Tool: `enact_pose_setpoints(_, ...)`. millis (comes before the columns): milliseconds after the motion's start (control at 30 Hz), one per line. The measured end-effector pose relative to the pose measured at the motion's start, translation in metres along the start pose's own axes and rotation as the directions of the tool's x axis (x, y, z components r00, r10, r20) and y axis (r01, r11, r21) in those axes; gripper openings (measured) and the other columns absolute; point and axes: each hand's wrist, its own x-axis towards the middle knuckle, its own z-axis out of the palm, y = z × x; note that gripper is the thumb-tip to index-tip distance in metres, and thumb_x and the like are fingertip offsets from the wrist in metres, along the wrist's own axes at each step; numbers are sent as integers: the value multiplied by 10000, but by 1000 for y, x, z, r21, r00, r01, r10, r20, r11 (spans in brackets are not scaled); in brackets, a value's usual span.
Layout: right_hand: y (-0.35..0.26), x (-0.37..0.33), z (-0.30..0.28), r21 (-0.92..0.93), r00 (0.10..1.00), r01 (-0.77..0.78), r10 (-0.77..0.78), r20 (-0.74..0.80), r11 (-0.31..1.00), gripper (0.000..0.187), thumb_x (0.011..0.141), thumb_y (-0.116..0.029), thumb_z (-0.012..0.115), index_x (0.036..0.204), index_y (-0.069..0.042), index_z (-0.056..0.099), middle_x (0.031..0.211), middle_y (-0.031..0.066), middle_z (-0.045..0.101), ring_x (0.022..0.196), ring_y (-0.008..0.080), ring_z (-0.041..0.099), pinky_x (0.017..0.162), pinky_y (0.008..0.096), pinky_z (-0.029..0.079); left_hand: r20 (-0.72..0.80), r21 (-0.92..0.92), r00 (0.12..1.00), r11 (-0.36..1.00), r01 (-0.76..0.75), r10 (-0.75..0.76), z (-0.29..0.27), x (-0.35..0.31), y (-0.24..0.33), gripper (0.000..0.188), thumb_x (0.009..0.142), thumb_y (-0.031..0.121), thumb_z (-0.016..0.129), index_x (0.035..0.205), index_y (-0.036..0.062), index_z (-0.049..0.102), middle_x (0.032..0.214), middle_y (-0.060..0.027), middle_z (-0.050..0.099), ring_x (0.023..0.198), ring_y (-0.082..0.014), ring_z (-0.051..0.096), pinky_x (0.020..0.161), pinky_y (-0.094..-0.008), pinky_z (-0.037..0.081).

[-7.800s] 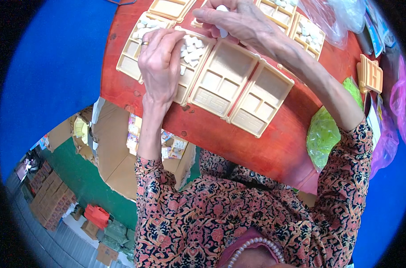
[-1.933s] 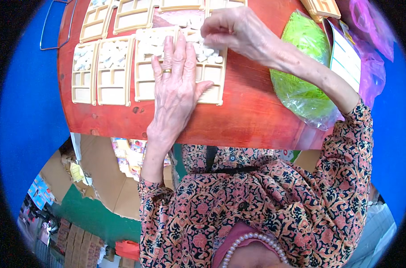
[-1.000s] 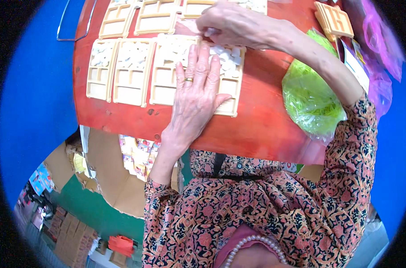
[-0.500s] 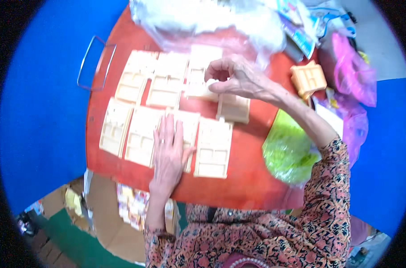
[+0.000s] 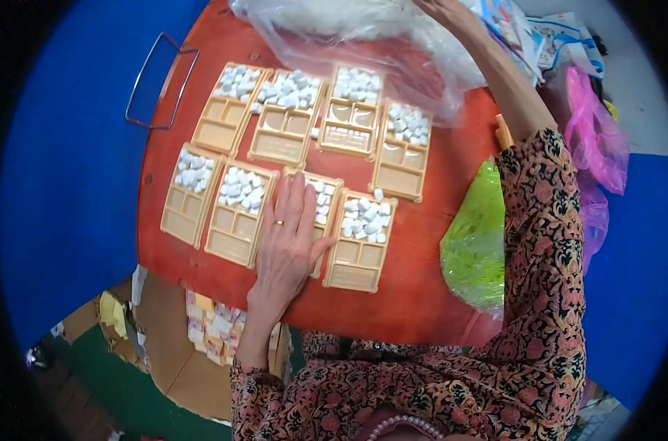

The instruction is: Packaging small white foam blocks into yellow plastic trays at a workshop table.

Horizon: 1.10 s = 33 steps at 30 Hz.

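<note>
Head view — left hand (image 5: 286, 246) spread flat across a tray (image 5: 325, 178) of white lumps (image 5: 323, 197); right hand out of frame, grip can't be told.

Head cam: left fisheye of side-by-side pair, looking steeply down.
Near above red counter (image 5: 422, 264); compartment trays (image 5: 354, 276) left of centre, patterned shirt (image 5: 437, 386) along bottom, edges bent.

The right hand is lost beyond the top edge.
Much of a beige, rectangular plastic compartment tray (image 5: 335, 182) is hidden by the left hand (image 5: 282, 242); a bright-green, glossy bag (image 5: 470, 242) is partly covered by the patterned fabric sleeve (image 5: 543, 220); a clear plastic bag (image 5: 444, 88) is cropped above.
</note>
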Motion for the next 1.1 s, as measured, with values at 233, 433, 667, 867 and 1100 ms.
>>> enact_pose_setpoints(233,-183,-61,8,205,987,84,-109,116,975,76,835,-67,604,889,-16,619,660,104,548,536,240,518,507,328,416,70,-8,981,983,183,-182,-20,-40,-16,852,706,216,739,1403,-30,315,1491,-214,253,1384,-405,218,1099,-528,228)
enact_pose_setpoints(433,-246,-104,9,488,873,70,-291,392,870,246,810,-16,613,1056,-19,601,986,132,588,847,274,608,696,350,513,39,-42,988,988,149,-147,-30,-25,-10,825,707,206,729,1397,-20,339,1498,-212,243,1392,-402,202,1099,-532,225)
enact_pose_setpoints(667,-251,-86,51,510,783,-86,-259,565,856,400,758,-143,711,1099,-18,544,1130,144,500,1000,332,544,838,412,454,-152,-69,970,981,181,-190,-61,14,-60,449,809,33,617,1223,-60,472,1280,-239,450,1154,-389,480,932,-418,434)
enact_pose_setpoints(867,-247,-85,54,572,819,-131,-236,522,810,368,732,-78,717,1063,-5,575,1038,132,502,930,311,544,791,396,460,-145,76,988,996,54,-43,-51,74,-134,204,806,9,571,1002,-35,533,982,-195,534,921,-377,532,788,-446,451)
enact_pose_setpoints(1100,-248,-85,50,563,856,14,-301,420,826,292,737,-9,652,1021,-7,583,952,141,528,849,319,565,728,415,469,-53,82,981,980,-182,186,-39,99,-157,115,789,6,512,901,-18,513,907,-187,504,904,-366,529,763,-442,452)
